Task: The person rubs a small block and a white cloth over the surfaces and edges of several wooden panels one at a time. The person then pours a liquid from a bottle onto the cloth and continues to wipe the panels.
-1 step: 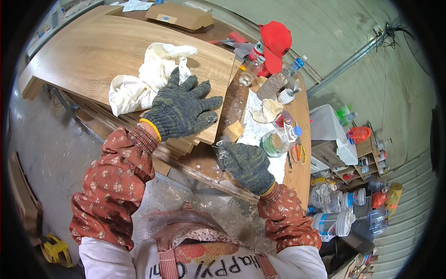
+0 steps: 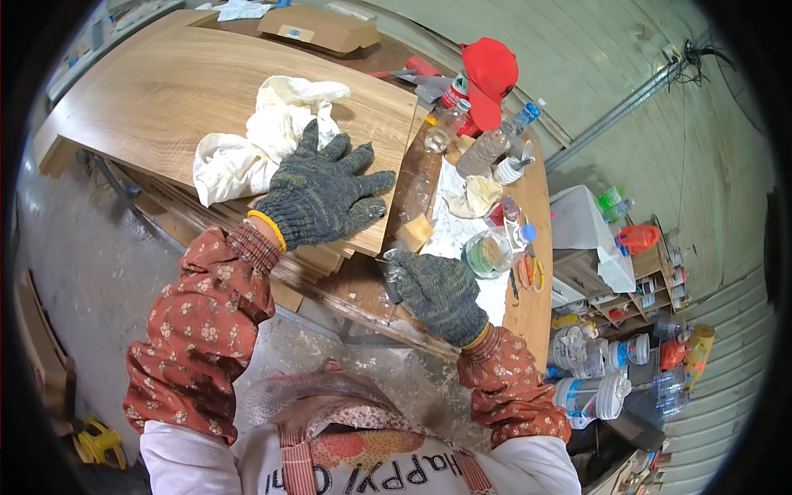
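My left hand (image 2: 326,191), in a dark grey knitted glove with a yellow cuff, lies flat with fingers spread on a wood-grain panel (image 2: 190,74). A crumpled white cloth (image 2: 285,124) lies against its thumb side. My right hand (image 2: 437,295), gloved alike, is closed at the table edge beside the panel's right corner. A thin dark flat tool (image 2: 391,285) shows at its fingers; most of it is hidden by the glove. A tan sponge block (image 2: 415,233) sits just beyond that hand. To its right stands a clear jar (image 2: 487,252) with greenish contents.
More panels are stacked beneath the top one. On the table are orange-handled scissors (image 2: 530,272), a beige rag (image 2: 474,198), clear bottles (image 2: 485,153), a red cap (image 2: 491,74) and a cardboard box (image 2: 320,29). Plastic tubs (image 2: 590,394) stand at the right.
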{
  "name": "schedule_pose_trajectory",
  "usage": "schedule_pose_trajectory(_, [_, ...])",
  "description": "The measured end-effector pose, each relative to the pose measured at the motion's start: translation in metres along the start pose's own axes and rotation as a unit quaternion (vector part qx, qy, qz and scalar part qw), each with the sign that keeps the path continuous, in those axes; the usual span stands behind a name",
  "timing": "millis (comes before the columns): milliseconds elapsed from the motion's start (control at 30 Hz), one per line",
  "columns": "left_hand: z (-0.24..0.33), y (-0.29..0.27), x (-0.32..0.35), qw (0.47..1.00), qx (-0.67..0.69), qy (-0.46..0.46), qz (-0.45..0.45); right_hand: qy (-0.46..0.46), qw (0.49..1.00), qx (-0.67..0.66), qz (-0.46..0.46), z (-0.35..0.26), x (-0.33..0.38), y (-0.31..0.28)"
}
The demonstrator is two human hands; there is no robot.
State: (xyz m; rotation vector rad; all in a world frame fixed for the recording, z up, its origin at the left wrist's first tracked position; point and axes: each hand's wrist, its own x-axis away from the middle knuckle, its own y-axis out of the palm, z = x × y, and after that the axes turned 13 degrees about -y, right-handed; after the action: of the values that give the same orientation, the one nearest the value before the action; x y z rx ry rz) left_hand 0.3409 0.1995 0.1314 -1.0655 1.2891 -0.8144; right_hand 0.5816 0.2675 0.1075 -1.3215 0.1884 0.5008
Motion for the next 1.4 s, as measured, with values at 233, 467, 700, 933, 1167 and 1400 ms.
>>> schedule_pose_trajectory(233, [0.000,0.003,0.001,1.000,0.007,-0.003,0.014,0.049,0.995,-0.035,-0.077,0.000,-0.004,0.002])
schedule_pose_trajectory(467, [0.004,-0.003,0.000,1.000,-0.001,-0.004,-0.005,-0.013,0.999,0.001,-0.041,-0.002,0.010,0.011])
schedule_pose_trajectory(700, [0.000,0.002,0.001,0.999,0.011,0.005,0.033,0.058,0.997,-0.039,-0.028,-0.004,-0.005,-0.001])
schedule_pose_trajectory(933, [0.000,0.001,-0.001,1.000,0.014,-0.011,0.019,0.025,0.997,-0.038,-0.066,0.006,0.015,0.022])
schedule_pose_trajectory(1167, [-0.004,0.002,0.003,1.000,0.017,-0.015,0.008,-0.003,0.998,0.024,-0.054,-0.007,0.000,0.005])
schedule_pose_trajectory(1400, [0.003,-0.003,-0.001,1.000,0.002,-0.012,-0.011,0.000,0.999,-0.037,-0.014,0.006,0.010,0.017])
